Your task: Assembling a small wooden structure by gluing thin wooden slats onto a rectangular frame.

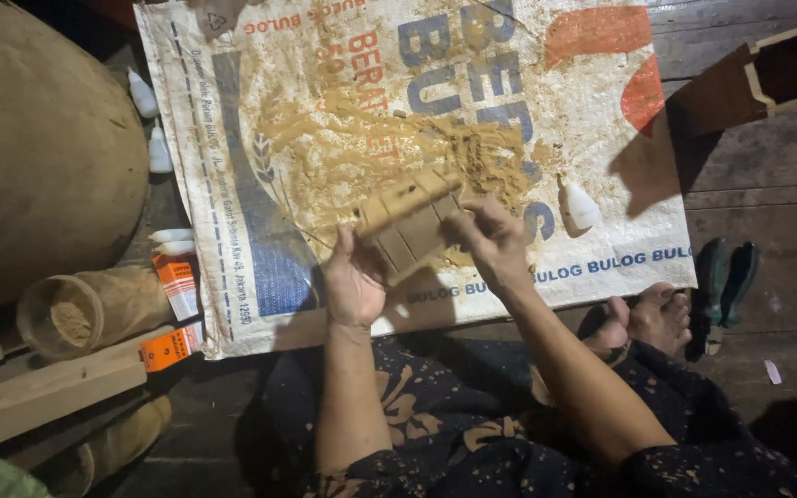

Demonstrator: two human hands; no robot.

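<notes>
My left grip (354,277) and right grip (491,238) both clasp a flat wooden piece (410,221), tilted above the sawdust-strewn woven sack (260,267) on the floor. A small white glue bottle (580,205) lies near my right grip.

White printed sack (260,258) spread flat, orange boxes (177,286) left

Wooden piece (410,224) partly hidden by left hand (354,277); big sack (39,138) cut off

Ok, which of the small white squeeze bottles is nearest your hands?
The white squeeze bottle lying alone on the sack, just beyond the right hand. The others sit apart along the sack's left edge, farther from both hands.
</notes>
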